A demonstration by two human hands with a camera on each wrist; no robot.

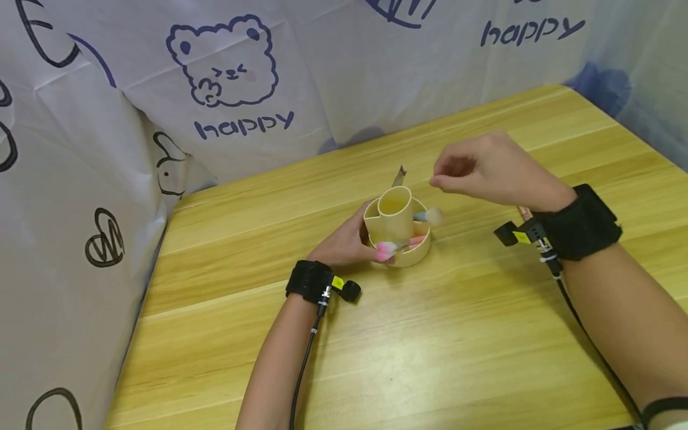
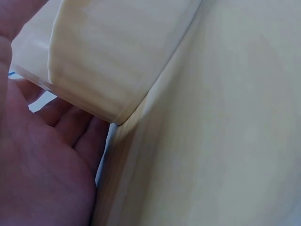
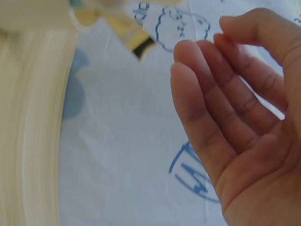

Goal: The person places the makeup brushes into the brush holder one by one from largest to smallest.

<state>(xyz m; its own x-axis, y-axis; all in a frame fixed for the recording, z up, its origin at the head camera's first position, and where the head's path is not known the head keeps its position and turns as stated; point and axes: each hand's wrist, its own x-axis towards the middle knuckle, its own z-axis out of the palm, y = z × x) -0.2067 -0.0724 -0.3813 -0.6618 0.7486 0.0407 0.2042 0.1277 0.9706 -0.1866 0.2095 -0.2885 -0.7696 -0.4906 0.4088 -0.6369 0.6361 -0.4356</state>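
Observation:
A cream round desk organizer [image 1: 396, 227] with a tall central tube stands on the table. My left hand [image 1: 344, 242] grips its left side, thumb in front and fingers behind; the left wrist view shows its smooth wall [image 2: 103, 56] against them. From its compartments lean a brush [image 1: 432, 216] with pale bristles, a pink-and-white tuft [image 1: 384, 251] near my left thumb, and a flat strip with a notched end [image 1: 399, 177] at the back. Pink items [image 1: 416, 240] lie in the front compartment. Up and right of the organizer hovers my right hand [image 1: 491, 170], fingers loosely bent, holding nothing.
A light wood-grain table [image 1: 451, 334] lies under both arms. Behind it and at the left hangs a white cloth [image 1: 322, 71] with drawings. A small copper-coloured piece [image 1: 524, 211] shows beside the right wristband. Cables run along both forearms.

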